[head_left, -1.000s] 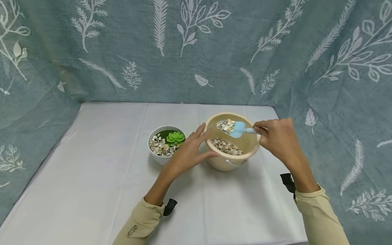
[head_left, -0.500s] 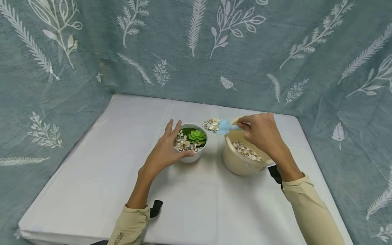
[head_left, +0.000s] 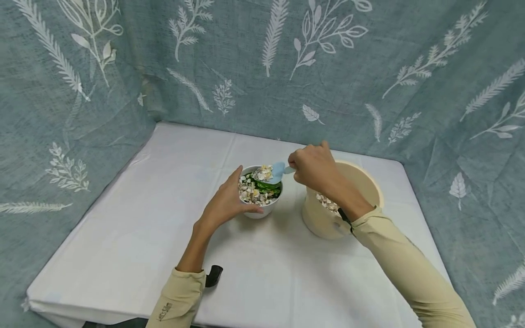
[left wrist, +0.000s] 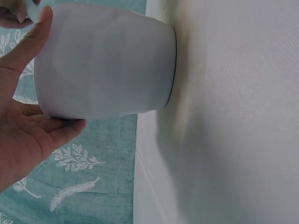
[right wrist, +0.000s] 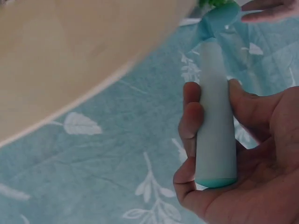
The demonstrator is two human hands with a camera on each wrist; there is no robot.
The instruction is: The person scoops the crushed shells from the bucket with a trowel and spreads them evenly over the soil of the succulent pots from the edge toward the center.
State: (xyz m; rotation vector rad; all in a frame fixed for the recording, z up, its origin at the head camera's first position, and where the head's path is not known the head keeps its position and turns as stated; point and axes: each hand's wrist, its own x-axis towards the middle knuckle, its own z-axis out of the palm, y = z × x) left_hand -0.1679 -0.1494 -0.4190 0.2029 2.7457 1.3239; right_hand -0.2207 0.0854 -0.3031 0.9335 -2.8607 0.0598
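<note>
My left hand [head_left: 223, 200] grips a small white plant pot [left wrist: 105, 60], thumb on the near side and fingers on the far side, close to its rim. Inside the pot lie pale pebbles [head_left: 251, 193] around a green artificial succulent [head_left: 267, 187]. Over the pot's mouth is the light blue blade of a small hand trowel [head_left: 277, 172], loaded with pebbles [head_left: 261, 173] that partly cover the succulent. Its pale handle [right wrist: 216, 116] is held between the thumb and curled fingers of my right hand [head_left: 313, 168].
A cream bucket [head_left: 324, 225] with more pebbles [head_left: 326, 202] in it stands right of the pot, under my right forearm. The table [head_left: 156, 218] has a white cloth. Behind and beside it hangs a teal leaf-patterned curtain [head_left: 246, 105].
The loaded trowel has moved left from the bucket to over the pot. My left hand has gone from beside the bucket to the pot and now grips it. The head view has swung left.
</note>
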